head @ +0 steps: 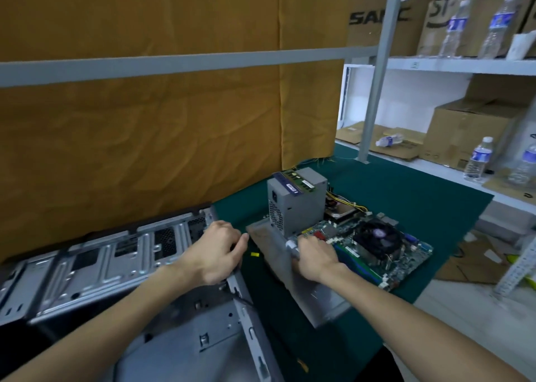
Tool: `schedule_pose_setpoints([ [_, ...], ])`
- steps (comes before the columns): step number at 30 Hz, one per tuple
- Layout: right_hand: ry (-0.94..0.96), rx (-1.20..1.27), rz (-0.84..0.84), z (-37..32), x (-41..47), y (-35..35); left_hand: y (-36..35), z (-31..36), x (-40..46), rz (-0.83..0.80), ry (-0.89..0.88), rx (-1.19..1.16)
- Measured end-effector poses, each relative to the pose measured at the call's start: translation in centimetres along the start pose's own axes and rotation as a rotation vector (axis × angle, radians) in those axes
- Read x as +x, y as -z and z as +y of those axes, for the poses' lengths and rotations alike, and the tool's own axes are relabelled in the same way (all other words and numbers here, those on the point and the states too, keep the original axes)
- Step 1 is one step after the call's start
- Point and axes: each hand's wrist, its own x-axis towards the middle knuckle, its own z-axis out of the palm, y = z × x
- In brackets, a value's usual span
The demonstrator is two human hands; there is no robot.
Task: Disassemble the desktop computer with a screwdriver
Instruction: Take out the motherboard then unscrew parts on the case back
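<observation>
The grey metal computer case lies open on its side at the left, its inside bare. My left hand grips the case's right edge, fingers curled over it. A black cable runs out from under that hand. My right hand holds a screwdriver by its grey handle, over a flat grey side panel on the green mat. The power supply stands upright on the panel's far end, with memory sticks on top. The motherboard with its black fan lies right of the panel.
The green mat covers the table, with a small yellow piece between my hands. An orange cloth hangs behind. Shelves at the right hold cardboard boxes and water bottles. A metal post stands at the mat's far end.
</observation>
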Motion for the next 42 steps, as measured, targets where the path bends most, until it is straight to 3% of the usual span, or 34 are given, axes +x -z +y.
schedule_pose_setpoints([
  [15,-0.064,0.172,-0.074,1.0,0.9,0.5,-1.7,-0.2,5.1,0.058,0.093,-0.062],
  [22,-0.103,0.408,-0.016,1.0,0.3,3.2,-2.3,-0.6,6.5,0.085,0.161,-0.072],
  [27,-0.035,0.689,0.085,-3.5,-3.7,7.4,-1.2,-0.1,4.8,0.136,0.096,0.007],
  [29,0.012,0.616,0.028,-5.9,-5.6,8.4,-0.1,-1.2,2.4,0.131,0.066,0.046],
  [32,0.045,0.285,-0.084,-9.1,-7.4,8.3,2.0,-4.2,-2.5,0.014,0.083,0.204],
  [35,0.041,0.049,-0.055,-11.0,-7.9,7.9,3.1,-6.0,-6.4,-0.085,0.127,0.339],
  [42,0.032,0.113,0.082,-10.1,-7.3,8.9,3.5,-5.5,-5.7,-0.125,0.167,0.300],
])
